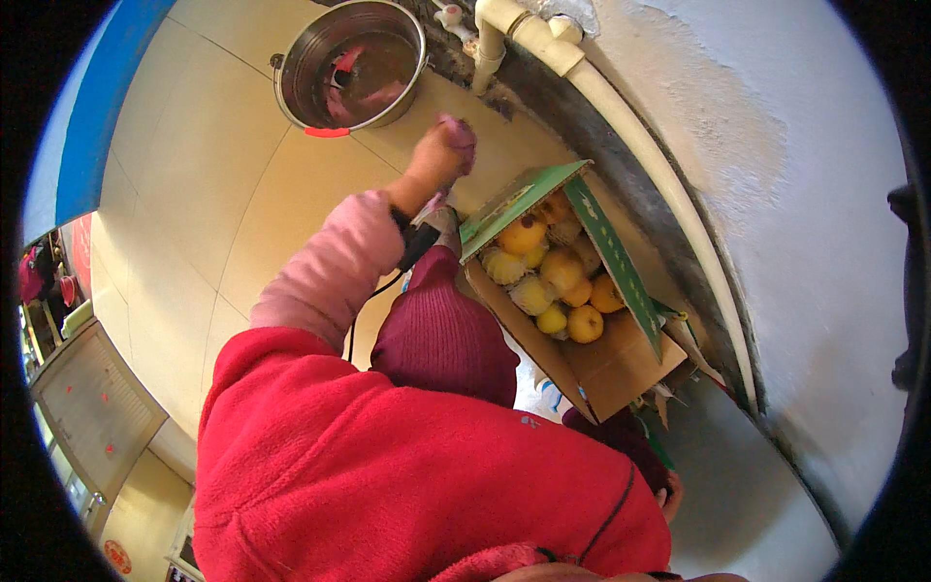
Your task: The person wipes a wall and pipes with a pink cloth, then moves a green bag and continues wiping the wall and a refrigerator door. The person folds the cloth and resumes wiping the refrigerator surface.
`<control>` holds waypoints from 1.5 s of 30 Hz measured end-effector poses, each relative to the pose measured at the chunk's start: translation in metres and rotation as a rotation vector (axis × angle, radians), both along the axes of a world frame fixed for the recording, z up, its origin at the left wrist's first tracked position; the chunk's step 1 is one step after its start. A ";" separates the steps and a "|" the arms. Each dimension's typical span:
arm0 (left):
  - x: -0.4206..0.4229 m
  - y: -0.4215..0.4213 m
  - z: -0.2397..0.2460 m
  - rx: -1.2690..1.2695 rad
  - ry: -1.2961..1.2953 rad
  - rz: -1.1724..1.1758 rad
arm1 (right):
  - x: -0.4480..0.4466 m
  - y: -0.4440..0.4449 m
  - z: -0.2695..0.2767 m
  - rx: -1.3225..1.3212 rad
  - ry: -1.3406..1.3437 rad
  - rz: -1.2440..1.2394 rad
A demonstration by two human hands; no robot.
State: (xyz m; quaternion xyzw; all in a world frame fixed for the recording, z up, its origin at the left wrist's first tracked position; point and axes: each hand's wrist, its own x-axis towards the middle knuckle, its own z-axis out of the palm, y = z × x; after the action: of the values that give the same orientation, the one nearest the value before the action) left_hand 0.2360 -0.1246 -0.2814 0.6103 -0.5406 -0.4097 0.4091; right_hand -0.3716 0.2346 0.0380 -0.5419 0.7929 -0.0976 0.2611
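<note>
My left hand [438,154], at the end of a pink sleeve, is closed around a crumpled purple-pink cloth [461,138]. It is between a metal bucket [402,109] and an opened green and brown cardboard box [618,371]. The bucket holds water and something pinkish. In the box lie several yellow and orange round fruits [561,269], some in white foam nets. Only part of my right hand [673,496] shows, low at the right beside my maroon-clad leg; its fingers are mostly hidden.
A pale plastic pipe [647,145] runs along the foot of the white wall [807,240], with a tap [452,16] near the bucket. Large beige tiles [182,182] cover the floor. A dark device on a cable [420,246] hangs by my left wrist. A door [98,418] stands at the left.
</note>
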 end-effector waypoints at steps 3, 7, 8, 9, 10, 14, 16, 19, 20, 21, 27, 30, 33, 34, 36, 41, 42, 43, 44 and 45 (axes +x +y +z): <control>-0.023 -0.014 -0.016 -0.163 -0.593 -0.311 | 0.009 -0.008 0.004 0.028 0.035 0.005; -0.065 -0.030 -0.025 0.024 -1.127 -0.674 | 0.017 -0.021 0.009 0.076 0.055 0.052; -0.072 -0.031 -0.032 0.021 -1.226 -0.704 | 0.016 -0.022 0.010 0.094 0.064 0.057; -0.075 -0.024 -0.041 -0.024 -1.132 -0.693 | 0.015 -0.023 0.011 0.088 0.061 0.079; -0.078 -0.016 -0.052 -0.115 -1.045 -0.646 | 0.014 -0.023 0.012 0.099 0.069 0.083; -0.062 -0.018 -0.102 -0.154 -1.100 -0.542 | 0.005 -0.014 0.012 0.138 0.105 0.105; -0.054 -0.028 -0.116 0.004 -1.175 -0.598 | 0.005 -0.009 0.012 0.131 0.065 0.065; -0.038 -0.055 -0.118 -0.025 -1.098 -0.594 | 0.015 -0.007 0.015 0.157 0.116 -0.075; -0.034 -0.058 -0.116 -0.050 -1.088 -0.592 | 0.019 -0.009 0.017 0.171 0.155 -0.132; -0.030 -0.060 -0.113 -0.050 -1.087 -0.612 | 0.023 -0.012 0.019 0.172 0.154 -0.067; 0.006 -0.029 -0.107 -0.015 -1.010 -0.292 | 0.030 -0.021 0.018 0.201 0.129 -0.026; 0.017 -0.012 -0.104 0.146 -1.011 -0.141 | 0.023 -0.011 0.015 0.171 0.070 -0.020; 0.005 -0.009 -0.096 0.111 -0.915 -0.022 | 0.017 -0.003 0.017 0.169 0.102 -0.008; -0.005 -0.010 -0.093 0.039 -0.871 0.015 | 0.017 -0.002 0.020 0.181 0.111 0.001; -0.032 -0.018 -0.088 0.141 -0.860 -0.098 | 0.016 -0.005 0.023 0.203 0.137 0.006; -0.056 -0.034 -0.094 -0.141 -0.909 -0.409 | 0.023 -0.022 0.021 0.213 0.140 0.047; -0.050 -0.037 -0.098 -0.110 -0.782 -0.430 | 0.026 -0.025 0.020 0.182 0.138 0.067; -0.043 -0.040 -0.103 -0.050 -0.644 -0.475 | 0.030 -0.028 0.019 0.150 0.143 0.069; -0.029 -0.039 -0.107 -0.171 -0.756 -0.423 | 0.033 -0.031 0.019 0.130 0.119 0.102; -0.013 -0.036 -0.111 -0.263 -0.855 -0.393 | 0.036 -0.033 0.021 0.164 0.157 0.064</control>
State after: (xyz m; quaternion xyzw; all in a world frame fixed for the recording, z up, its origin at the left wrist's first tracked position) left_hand 0.2228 -0.1606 -0.3920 0.5537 -0.8123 -0.1200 0.1388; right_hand -0.3352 0.2012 0.0587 -0.5498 0.7984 0.0186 0.2449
